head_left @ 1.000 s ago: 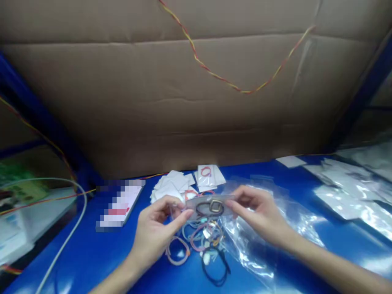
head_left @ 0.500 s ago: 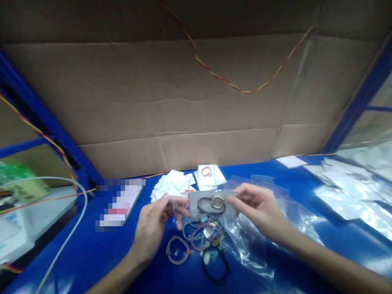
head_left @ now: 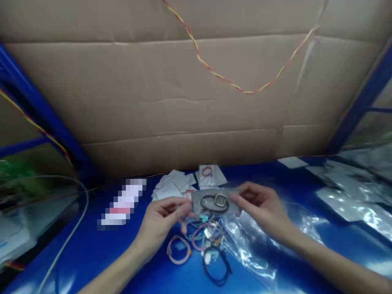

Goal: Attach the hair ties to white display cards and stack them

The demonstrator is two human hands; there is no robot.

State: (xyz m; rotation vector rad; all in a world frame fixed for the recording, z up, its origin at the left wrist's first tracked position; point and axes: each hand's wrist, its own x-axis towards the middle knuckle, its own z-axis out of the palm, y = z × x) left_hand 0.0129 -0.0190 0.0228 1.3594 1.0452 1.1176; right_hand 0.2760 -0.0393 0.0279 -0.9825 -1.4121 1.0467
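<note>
A small grey card or packet (head_left: 197, 202) is held level between my hands, above the loose bracelets. On it lies a dark cord bracelet (head_left: 209, 209) with a square gold-rimmed charm (head_left: 221, 200). My left hand (head_left: 162, 220) pinches the left end between thumb and fingers. The right end sits in the thumb-and-finger grip of my right hand (head_left: 265, 206). Whether a clear bag wraps the card is too blurred to tell. Below, a pink bracelet (head_left: 169, 254), a black bracelet (head_left: 229, 270) and a tangle of coloured cord bracelets (head_left: 199, 241) rest on the blue table.
White cards (head_left: 170, 190) are heaped at the back, beside a packet with a red bracelet (head_left: 207, 171). Clear plastic bags (head_left: 245, 245) spread under my right arm. More packets (head_left: 346, 200) lie at the right. A pale cable (head_left: 69, 241) curves along the left.
My left thumb and fingers have closed in on the card's left end, where clear plastic showed between them before. The card and bracelet have shifted slightly right.
</note>
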